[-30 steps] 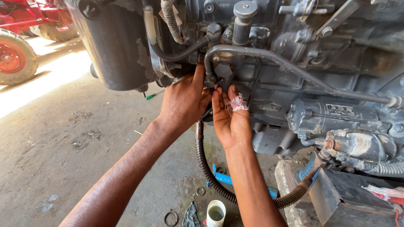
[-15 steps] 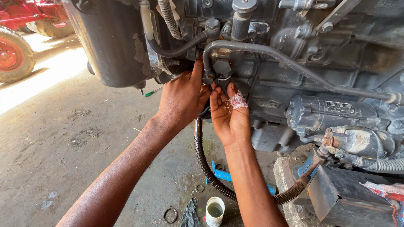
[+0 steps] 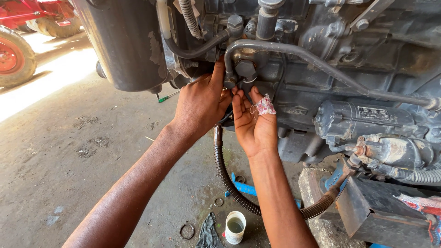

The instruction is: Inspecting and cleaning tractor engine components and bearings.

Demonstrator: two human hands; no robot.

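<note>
Both my hands reach up to a dark metal engine block. My left hand is pressed against the end of a bent grey steel pipe, with its fingers at the pipe's fitting. My right hand is palm up just below that fitting, fingertips touching it, and one finger is wrapped in a red and white rag. A ribbed rusty hose hangs down between my forearms and curves to the right. What my fingers pinch at the fitting is hidden.
A large dark cylinder hangs at upper left. On the stained concrete floor lie a white cup of liquid, a blue tool, metal rings, a rag and a green screwdriver. A starter motor sits right; red tractor wheel far left.
Both hands stay at the pipe fitting. The camera has shifted slightly, and the fingers have closed in tighter on the fitting.
</note>
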